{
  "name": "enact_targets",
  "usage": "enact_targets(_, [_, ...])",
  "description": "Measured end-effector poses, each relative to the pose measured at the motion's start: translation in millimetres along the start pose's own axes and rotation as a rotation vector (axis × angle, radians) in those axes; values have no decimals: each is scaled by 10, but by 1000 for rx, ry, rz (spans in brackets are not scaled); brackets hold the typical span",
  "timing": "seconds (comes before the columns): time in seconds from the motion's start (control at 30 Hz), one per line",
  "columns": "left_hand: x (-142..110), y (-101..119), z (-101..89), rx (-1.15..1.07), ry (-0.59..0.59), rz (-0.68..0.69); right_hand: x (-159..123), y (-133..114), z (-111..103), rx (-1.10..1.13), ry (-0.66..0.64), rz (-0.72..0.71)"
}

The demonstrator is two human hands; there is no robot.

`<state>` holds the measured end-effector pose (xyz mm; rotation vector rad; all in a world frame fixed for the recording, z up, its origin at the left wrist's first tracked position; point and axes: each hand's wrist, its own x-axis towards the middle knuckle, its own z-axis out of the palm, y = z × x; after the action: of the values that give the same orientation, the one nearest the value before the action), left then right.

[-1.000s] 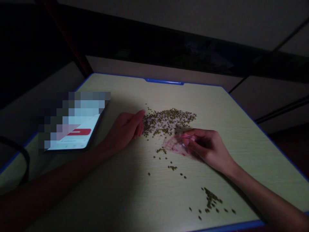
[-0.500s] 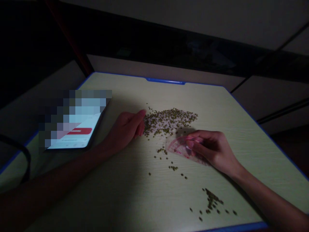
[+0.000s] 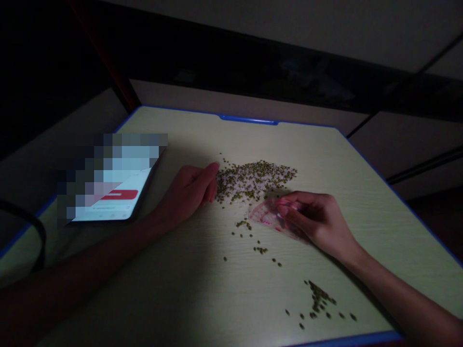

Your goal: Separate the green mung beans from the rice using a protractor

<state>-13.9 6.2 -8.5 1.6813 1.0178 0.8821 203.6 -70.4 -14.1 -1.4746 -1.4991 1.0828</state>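
My right hand [image 3: 318, 217] pinches a clear protractor [image 3: 265, 216] with reddish markings, which lies low over the table just in front of a bean pile. The pile is of small green beans [image 3: 265, 171], which look like mung beans, mixed with white grains [image 3: 237, 182] that look like rice. At the pile's left edge rests my left hand [image 3: 193, 185], its fingers curled and the thumb laid against them; whatever they may hold is hidden. Several loose beans [image 3: 260, 250] are scattered nearer me, and a smaller bean cluster [image 3: 318, 296] sits by the front edge.
A lit tablet or phone [image 3: 119, 202], partly blurred out, is propped at the left of the pale wood-grain table [image 3: 173, 299]. The table has a blue rim with a raised blue lip [image 3: 249, 120] at the back. A dark cable [image 3: 41, 236] curves in at the left.
My right hand and the protractor have shifted very slightly up, towards the pile. My left hand stays in the same place, and the beans look unchanged.
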Motion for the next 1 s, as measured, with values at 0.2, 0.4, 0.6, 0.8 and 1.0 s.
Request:
enact_targets(0.2, [10,-14,5,3,7,4,45,13,46,-24,-16,-18])
enact_targets(0.4, [17,-1,1,12,7,-1,65,3,40,-97,-48,-75])
enact_targets(0.6, [16,10,6,14,5,-3,69,8,-16,-133,-75,-119])
enact_targets(0.8, [25,9,5,8,11,3,51,24,-62,-93,-124,-123])
enact_targets(1.0, [28,-3,3,19,17,6,29,29,-87,-90,-176,-113])
